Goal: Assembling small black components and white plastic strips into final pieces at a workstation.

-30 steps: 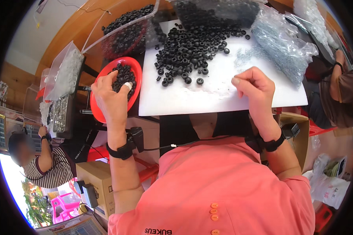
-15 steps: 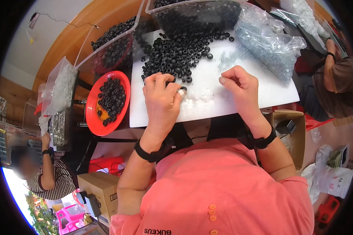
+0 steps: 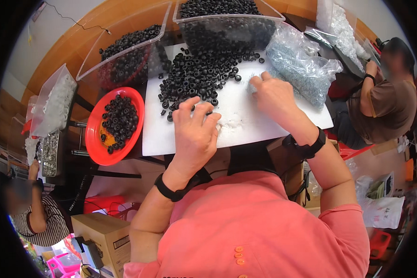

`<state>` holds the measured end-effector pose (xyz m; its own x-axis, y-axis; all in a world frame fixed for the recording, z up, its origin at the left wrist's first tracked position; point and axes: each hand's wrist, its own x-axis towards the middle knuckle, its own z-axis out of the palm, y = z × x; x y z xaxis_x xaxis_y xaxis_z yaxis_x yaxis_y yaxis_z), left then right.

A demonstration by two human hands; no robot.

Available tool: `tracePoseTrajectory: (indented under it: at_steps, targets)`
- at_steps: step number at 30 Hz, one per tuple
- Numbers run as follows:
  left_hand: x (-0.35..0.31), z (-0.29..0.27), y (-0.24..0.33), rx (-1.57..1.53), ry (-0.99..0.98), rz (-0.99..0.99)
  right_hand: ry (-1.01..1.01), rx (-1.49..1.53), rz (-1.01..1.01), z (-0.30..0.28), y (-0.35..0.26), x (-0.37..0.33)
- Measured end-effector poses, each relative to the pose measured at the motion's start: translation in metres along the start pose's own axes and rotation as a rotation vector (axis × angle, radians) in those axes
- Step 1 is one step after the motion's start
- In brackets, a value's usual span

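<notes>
My left hand (image 3: 194, 134) is at the near edge of a pile of small black rings (image 3: 194, 76) on a white board (image 3: 160, 139). Its fingers are bent, and a bit of black shows among the fingertips. Whatever they grip is mostly hidden. To the right, my right hand (image 3: 274, 96) reaches down to a thin scatter of tiny grey-blue pieces (image 3: 255, 83). Its fingertips are drawn together there; anything between them is too small to make out. Small white pieces (image 3: 230, 126) lie between my hands, close to the board's near edge.
Left of the board, a red oval dish (image 3: 139, 111) holds more black rings. Two clear bins (image 3: 229, 19) of rings stand behind. A clear bag (image 3: 306, 60) of grey-blue pieces rests at the board's right. Co-workers sit at far left and right (image 3: 387, 97).
My right hand has moved away from me to the grey-blue pieces. My left hand has shifted from beside the white pieces onto the rings' near edge. The whole view has also shifted.
</notes>
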<state>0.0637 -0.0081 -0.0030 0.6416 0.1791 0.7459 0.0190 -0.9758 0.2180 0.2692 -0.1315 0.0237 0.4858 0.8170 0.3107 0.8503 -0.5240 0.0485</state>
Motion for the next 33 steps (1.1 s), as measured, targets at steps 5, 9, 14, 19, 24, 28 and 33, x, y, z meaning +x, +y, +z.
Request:
tracePoseTrajectory:
  at_steps: [5,9,14,19,24,28,33]
  targets:
    - [-0.004,0.004,-0.001,0.002,-0.043,0.013,0.017,0.2,-0.191,-0.004,-0.009,0.007]
    - [-0.008,0.004,-0.002,-0.012,-0.039,-0.001,-0.023,0.138,-0.185,-0.004,-0.013,0.019]
    - [-0.008,0.003,-0.003,-0.022,-0.032,-0.021,-0.067,0.203,-0.278,-0.007,-0.018,0.021]
    - [-0.009,0.003,-0.003,-0.037,-0.026,-0.032,0.09,0.254,-0.183,-0.017,-0.011,0.001]
    - [-0.01,0.006,-0.004,-0.033,-0.047,-0.02,0.105,0.185,-0.181,-0.005,-0.015,-0.02]
    - [-0.008,0.007,-0.004,-0.038,-0.027,-0.032,0.203,0.143,-0.184,0.003,-0.018,-0.022]
    - [-0.002,0.003,0.001,-0.023,-0.033,-0.01,0.231,0.215,-0.161,0.01,-0.026,-0.025]
